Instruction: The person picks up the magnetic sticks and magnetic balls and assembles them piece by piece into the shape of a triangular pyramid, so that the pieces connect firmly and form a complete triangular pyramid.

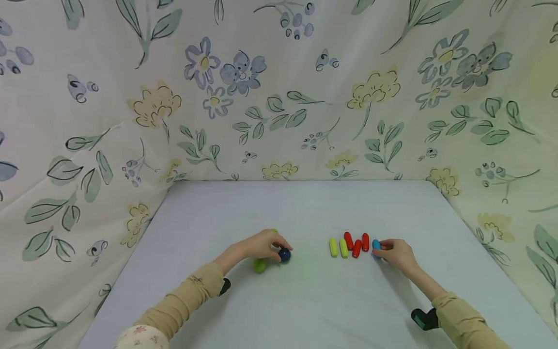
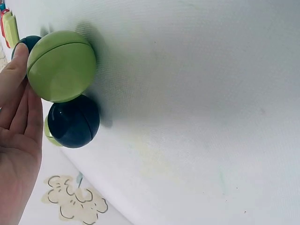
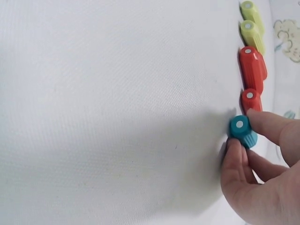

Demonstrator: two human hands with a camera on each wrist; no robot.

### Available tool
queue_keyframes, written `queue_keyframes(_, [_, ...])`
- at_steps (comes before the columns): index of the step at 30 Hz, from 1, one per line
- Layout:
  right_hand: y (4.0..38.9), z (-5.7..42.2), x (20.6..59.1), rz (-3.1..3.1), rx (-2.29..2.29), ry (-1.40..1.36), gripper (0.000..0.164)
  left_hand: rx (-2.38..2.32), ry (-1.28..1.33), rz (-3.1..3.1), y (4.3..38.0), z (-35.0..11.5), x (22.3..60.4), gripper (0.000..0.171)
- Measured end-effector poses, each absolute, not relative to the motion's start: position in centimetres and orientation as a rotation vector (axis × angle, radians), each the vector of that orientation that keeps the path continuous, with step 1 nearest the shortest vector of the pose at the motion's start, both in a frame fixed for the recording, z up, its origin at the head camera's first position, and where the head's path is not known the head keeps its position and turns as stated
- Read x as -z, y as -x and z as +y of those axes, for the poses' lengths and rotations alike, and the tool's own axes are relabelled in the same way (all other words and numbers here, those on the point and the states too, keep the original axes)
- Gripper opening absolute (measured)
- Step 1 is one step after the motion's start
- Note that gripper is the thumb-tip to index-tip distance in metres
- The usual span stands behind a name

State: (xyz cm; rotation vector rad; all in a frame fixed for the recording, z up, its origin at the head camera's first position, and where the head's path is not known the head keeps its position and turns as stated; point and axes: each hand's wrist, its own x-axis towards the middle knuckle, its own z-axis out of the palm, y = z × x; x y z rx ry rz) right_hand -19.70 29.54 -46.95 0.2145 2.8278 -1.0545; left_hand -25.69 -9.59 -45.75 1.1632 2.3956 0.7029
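Note:
Thumb and fingers of my left hand [image 1: 266, 244] pinch a dark blue ball [image 1: 285, 255] on the white table. Beside that hand lies a green ball [image 1: 259, 265], and a second green ball [image 1: 273, 230] peeks out behind it. Another dark blue ball [image 2: 74, 122] shows in the left wrist view, touching or nearly touching the nearer green one. On the right, my right hand [image 1: 397, 254] pinches a short blue rod [image 3: 241, 126] with a pale round spot on its end. Just left of it lie several red rods [image 1: 365, 242] and two yellow-green rods [image 1: 338, 247].
The white table [image 1: 287, 310] reaches back to a hanging cloth [image 1: 279, 145] printed with flowers, which also runs along both sides. A black wrist device [image 1: 425, 320] sits under the right sleeve, and another dark device [image 1: 224, 286] under the left.

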Motion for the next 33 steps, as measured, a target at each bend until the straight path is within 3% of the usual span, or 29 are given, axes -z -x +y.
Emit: queue_keyframes(33, [19.53, 29.44, 46.62, 2.79, 1.087, -0.213, 0.048, -0.997, -0.989, 2.484, 25.29, -10.17, 44.94, 0.034])
